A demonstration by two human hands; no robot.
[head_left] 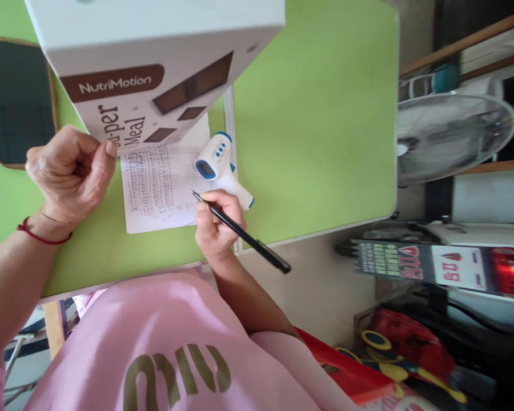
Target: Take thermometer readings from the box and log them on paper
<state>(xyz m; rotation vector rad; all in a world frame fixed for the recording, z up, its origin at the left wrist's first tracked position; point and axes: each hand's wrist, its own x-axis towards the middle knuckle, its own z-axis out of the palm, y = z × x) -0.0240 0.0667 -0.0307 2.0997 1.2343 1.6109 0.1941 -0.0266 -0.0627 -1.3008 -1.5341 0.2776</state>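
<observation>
A large white box with a brown NutriMotion label (115, 83) stands at the top left, leaning over the green table. My left hand (71, 171), a red cord around its wrist, is closed at the box's near edge, with the thumb over its printed face. Between the fingers of my right hand (218, 222) is a black pen (252, 242), its tip just above a sheet of handwritten paper (154, 194). The box covers part of that paper. A white and blue infrared thermometer (216, 160) lies across the sheet's right side, close to my right hand.
A dark phone in a brown-edged case (21, 103) lies at the left on the green table (317, 114). Beyond the table's right edge stand a fan (454, 137), a printed banner strip (415, 264) and a red bag (406, 337).
</observation>
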